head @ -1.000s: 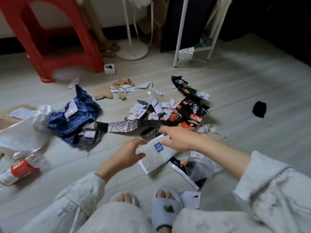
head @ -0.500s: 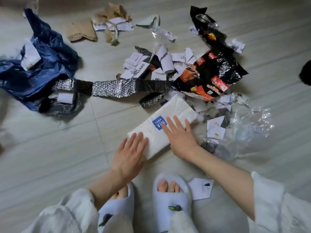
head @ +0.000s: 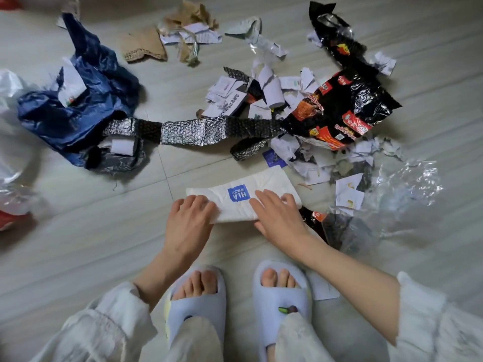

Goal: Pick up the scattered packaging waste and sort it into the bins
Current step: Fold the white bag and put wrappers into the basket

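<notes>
Since half a second ago the white bag (head: 241, 198) has swung round on the floor (head: 78, 257) from a slant to lie nearly level across the view, just beyond the two slippers (head: 281, 296), and both hands have shifted with it. The left hand (head: 189, 220) now lies on the bag's left end with its fingers bent over the near edge; whether the thumb pinches the bag from below cannot be told. The right hand (head: 277, 218) lies flat on the bag's right half, fingers straight and a little spread, gripping nothing, just right of the blue label (its letters read upside down from here). Beyond the bag a silver foil strip (head: 188, 131) runs left to right; at its left end sits a crumpled blue plastic bag (head: 78, 111), at its right end a black snack wrapper (head: 345, 108) among torn paper scraps (head: 271, 87). Right of the bag lies clear film (head: 407, 189). Farther beyond are brown cardboard pieces (head: 146, 45).
</notes>
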Tool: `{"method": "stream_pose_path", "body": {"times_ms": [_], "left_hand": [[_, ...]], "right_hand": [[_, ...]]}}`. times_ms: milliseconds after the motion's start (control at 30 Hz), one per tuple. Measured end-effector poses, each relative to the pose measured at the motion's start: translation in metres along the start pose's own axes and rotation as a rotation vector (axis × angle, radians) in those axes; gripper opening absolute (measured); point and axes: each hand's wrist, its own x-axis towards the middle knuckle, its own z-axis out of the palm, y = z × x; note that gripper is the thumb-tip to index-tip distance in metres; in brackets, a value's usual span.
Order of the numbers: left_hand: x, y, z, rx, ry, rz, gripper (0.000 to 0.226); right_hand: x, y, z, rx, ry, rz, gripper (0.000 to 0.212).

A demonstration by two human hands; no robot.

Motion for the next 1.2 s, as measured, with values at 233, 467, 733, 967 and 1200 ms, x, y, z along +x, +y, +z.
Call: {"method": "stream_pose_path", "body": {"times_ms": [233, 467, 733, 967, 1200], "left_hand": [[-0.002, 0.001, -0.006, 0.032, 0.082, -0.022, 0.044], [0.012, -0.004, -0.025, -0.217, 0.155, 0.101, 0.039], [0.013, 0.015, -0.034, -0.389, 0.28, 0.213, 0.026], [0.017, 0.01, -0.045, -0.335, 0.405, 0.299, 0.027], [0.023, -0.001, -0.044, -0.232, 0.3, 0.304, 0.03]], "right_hand": [[0.021, 0.005, -0.02, 0.049, 0.183, -0.084, 0.038], [0.025, 0.013, -0.044, 0.165, 0.446, 0.002, 0.044], [0.032, 0.026, -0.073, 0.917, 0.119, 0.384, 0.102], [0.03, 0.004, -0.067, 1.133, -0.135, 0.153, 0.048], [0.019, 0.017, -0.061, 1.071, -0.331, 0.091, 0.067]]}}
